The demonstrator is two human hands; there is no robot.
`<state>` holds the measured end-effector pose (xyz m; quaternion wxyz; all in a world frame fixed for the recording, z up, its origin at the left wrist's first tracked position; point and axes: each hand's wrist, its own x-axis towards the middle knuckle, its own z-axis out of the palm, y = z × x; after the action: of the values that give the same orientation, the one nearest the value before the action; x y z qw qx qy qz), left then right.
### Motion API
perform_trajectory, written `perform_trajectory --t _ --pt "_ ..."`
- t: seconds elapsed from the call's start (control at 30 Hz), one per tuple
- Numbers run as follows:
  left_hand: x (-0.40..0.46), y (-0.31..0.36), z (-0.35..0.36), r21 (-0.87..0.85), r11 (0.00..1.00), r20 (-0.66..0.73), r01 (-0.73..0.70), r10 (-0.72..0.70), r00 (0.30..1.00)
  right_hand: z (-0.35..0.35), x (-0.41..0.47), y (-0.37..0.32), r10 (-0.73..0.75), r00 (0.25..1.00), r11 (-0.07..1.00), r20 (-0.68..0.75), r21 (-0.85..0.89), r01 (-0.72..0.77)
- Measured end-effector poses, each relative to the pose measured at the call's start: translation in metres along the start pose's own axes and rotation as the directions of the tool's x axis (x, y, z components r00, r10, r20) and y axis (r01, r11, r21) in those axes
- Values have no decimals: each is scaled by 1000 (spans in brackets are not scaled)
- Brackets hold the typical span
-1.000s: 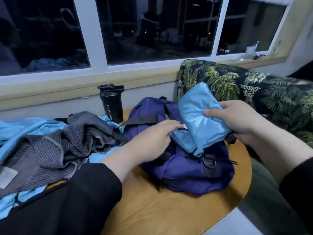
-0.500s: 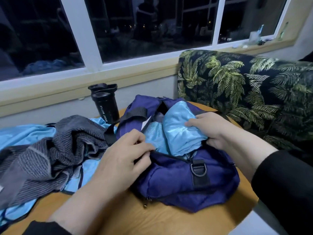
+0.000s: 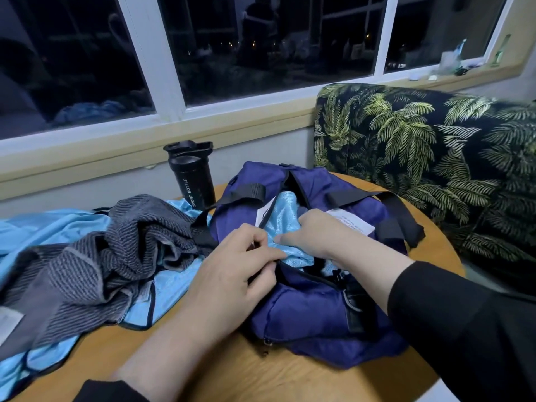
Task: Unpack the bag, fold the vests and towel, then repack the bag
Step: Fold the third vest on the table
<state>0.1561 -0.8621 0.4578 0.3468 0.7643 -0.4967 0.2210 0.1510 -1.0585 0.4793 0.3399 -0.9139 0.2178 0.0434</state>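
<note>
On a round wooden worktop (image 3: 203, 369) under a dark window, a purple bag (image 3: 319, 314) lies unzipped along its top with a folded light-blue vest (image 3: 280, 224) sitting in the mouth, part in and part showing. The right hand (image 3: 316, 232) rests on top of the vest, fingers bent down into the opening and pressing the cloth inward; whether they actually grip it cannot be told. The left hand (image 3: 235, 274) has fingers and thumb curled round the near lip of the bag, pinching the edge by the zip and holding the opening wide. A white label (image 3: 351, 224) shows just beyond the right hand, and 2 black straps (image 3: 394, 210) arch over the bag's far side.

Repacking looks only just begun. Judging by the scene, 1 vest is folded and going in, while a grey striped towel (image 3: 87, 256) sits crumpled just to the left of the bag, lying over more light-blue fabric (image 3: 43, 227) that is spread loose and unfolded. That pile appears to need folding before it can follow, and the zip is not yet closed.

A black sport bottle (image 3: 191, 178) stands upright behind the bag, near the wall. A palm-print sofa (image 3: 435, 155) sits to the right.
</note>
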Motion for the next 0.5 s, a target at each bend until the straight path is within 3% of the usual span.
perform_trajectory --t 0.07,0.17,0.37,0.5 --pt "-2 -1 0 2 1000 1 -7 7 1000 -2 -3 -8 -74 994 957 -75 -286 50" --pt "-2 -2 -1 11 1000 7 -15 15 1000 -5 -3 -15 -243 943 870 -227 -480 109" --pt "3 -4 -1 15 1000 13 -26 26 1000 -12 -3 -23 -486 856 696 -179 -671 255" --pt "2 -6 -1 26 999 16 -38 37 999 -15 3 -26 -502 861 600 80 -685 414"
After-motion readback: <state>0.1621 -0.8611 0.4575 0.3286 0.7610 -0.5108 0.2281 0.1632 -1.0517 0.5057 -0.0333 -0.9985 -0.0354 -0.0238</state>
